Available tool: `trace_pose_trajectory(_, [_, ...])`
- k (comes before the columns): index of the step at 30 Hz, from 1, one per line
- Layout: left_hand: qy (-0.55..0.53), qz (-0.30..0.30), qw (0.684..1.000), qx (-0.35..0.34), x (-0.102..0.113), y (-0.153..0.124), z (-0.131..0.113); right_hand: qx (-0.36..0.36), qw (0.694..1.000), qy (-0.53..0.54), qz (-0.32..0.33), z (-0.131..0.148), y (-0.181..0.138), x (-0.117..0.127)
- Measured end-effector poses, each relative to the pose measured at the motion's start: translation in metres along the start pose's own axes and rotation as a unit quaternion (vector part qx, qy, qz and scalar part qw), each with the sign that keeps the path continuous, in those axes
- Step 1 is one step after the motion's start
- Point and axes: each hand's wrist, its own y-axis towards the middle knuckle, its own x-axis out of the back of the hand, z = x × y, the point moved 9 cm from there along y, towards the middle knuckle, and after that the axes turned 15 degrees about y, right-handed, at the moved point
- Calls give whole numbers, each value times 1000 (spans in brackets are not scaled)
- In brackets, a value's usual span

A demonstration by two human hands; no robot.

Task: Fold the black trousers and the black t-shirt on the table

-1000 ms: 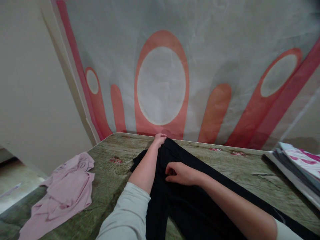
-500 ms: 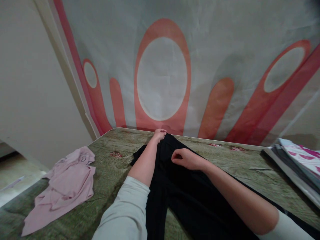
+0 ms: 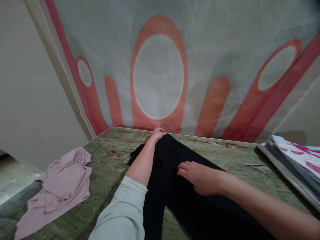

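A pair of black trousers (image 3: 175, 170) lies spread over the table, its legs running toward me. At the far end my left hand (image 3: 158, 134) is closed on the top edge of the cloth, fingertips pointing right. My right hand (image 3: 197, 175) is palm down on or just above the middle of the trousers, its fingers loosely bent and a little apart, with nothing seen between them. Part of the trousers is hidden under both forearms.
A crumpled pink garment (image 3: 62, 186) lies on the left of the wood-patterned tabletop (image 3: 112, 166). Folded clothes (image 3: 292, 156) are stacked at the right edge. Behind the table's far edge hangs a grey sheet with red-orange shapes (image 3: 160, 25).
My right hand has moved toward me and flattened from a looser curl over the trousers. The left hand stays at the far edge. The view has shifted slightly.
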Motion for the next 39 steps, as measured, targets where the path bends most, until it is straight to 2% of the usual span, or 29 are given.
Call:
trace_pose_trajectory(4, [13, 5, 1000, -6, 0, -1, -1, 72, 997, 9, -10, 21, -6, -17])
trace_pose_trajectory(12, [58, 31, 997, -41, 8, -18, -18, 81, 994, 36, -62, 2, 1, -20])
trace_pose_trajectory(17, [118, 71, 988, -74, 19, -39, -48, 73, 975, 156, -143, -14, -2, -15])
trace_pose_trajectory(19, [144, 99, 981, -85, 23, -56, -57, 50, 955, 224, -190, -28, -4, -10])
trace_pose_trajectory(21, [213, 179, 955, -102, 18, -82, -59, 20, 932, 285, -222, -43, -5, -7])
trace_pose_trajectory(23, [311, 289, 899, -110, 10, -114, -47, -13, 904, 346, -250, -61, -6, -5])
trace_pose_trajectory(25, [369, 348, 856, -98, 13, -140, -31, -46, 866, 413, -278, -79, -8, -6])
trace_pose_trajectory(29, [364, 321, 872, -55, 30, -152, -11, -96, 773, 547, -306, -108, -8, -18])
trace_pose_trajectory(31, [343, 301, 889, -42, 33, -146, -6, -104, 745, 583, -307, -112, -6, -22])
trace_pose_trajectory(32, [331, 290, 897, -40, 32, -140, -5, -103, 745, 585, -305, -111, -6, -22])
trace_pose_trajectory(34, [310, 258, 914, -39, 31, -123, -5, -94, 772, 555, -296, -103, -6, -18])
trace_pose_trajectory(36, [301, 209, 929, -42, 31, -101, -7, -68, 822, 496, -271, -85, -6, -11])
trace_pose_trajectory(39, [296, 114, 946, -65, 38, -66, -13, -10, 903, 382, -197, -46, -6, -7])
